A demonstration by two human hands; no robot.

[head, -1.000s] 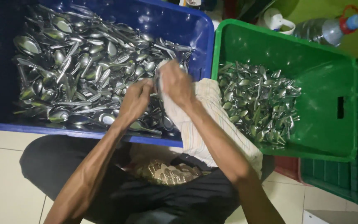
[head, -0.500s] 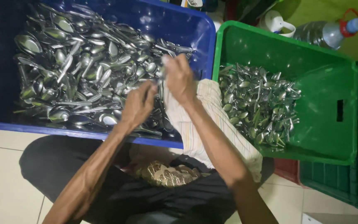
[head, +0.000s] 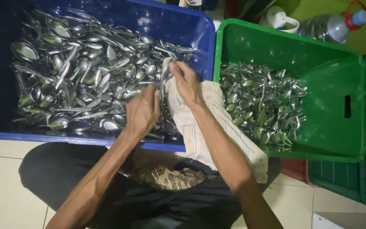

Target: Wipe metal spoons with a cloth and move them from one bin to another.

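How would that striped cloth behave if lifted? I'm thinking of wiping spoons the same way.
The striped cloth is probably floppy: it sags over the blue crate edge. Likely light, since the right hand bunches it easily around a spoon.

Both bare forearms reach forward and converge. The left hand [head: 142, 111] is palm down with fingers curled closed. The right hand [head: 186, 81], just beyond and touching it, has its grip pinched tight.

The blue crate [head: 200, 38] is being cut off at the left edge, the plastic bottle [head: 325, 27] at the top, and spoons are being hidden beneath the striped cloth [head: 217, 123].
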